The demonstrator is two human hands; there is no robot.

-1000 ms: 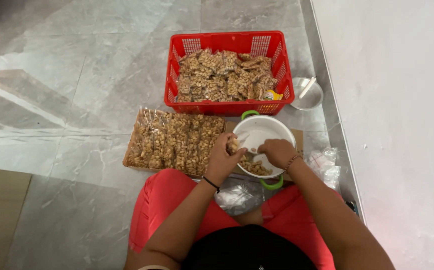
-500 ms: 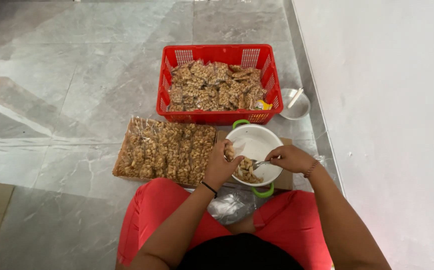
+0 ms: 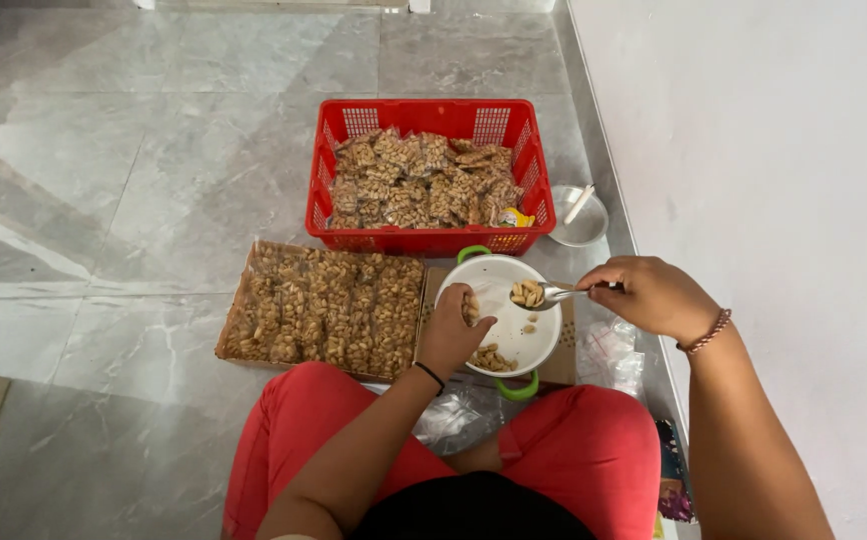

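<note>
Right hand (image 3: 654, 296) grips a spoon (image 3: 544, 294) of nuts over the white bowl (image 3: 509, 310); left hand (image 3: 451, 330) pinches a small packet (image 3: 471, 308).

Even, soft daylight, bright overall, no hard shadows. Glossy grey marble floor tiles (image 3: 154, 130) show broad pale reflection streaks at left, mild glare only. White painted wall (image 3: 784, 150) on the right is near blown out, little texture. Faint soft shadow under the red plastic mesh basket (image 3: 429, 240) and the white round bowl with green handles (image 3: 544, 330). Focus is sharp centre frame; nuts resolve individually. Slight wide-angle stretch at edges, floor lines bow a bit. Clear plastic bags (image 3: 614, 350) give small specular glints. No motion blur visible.
</note>
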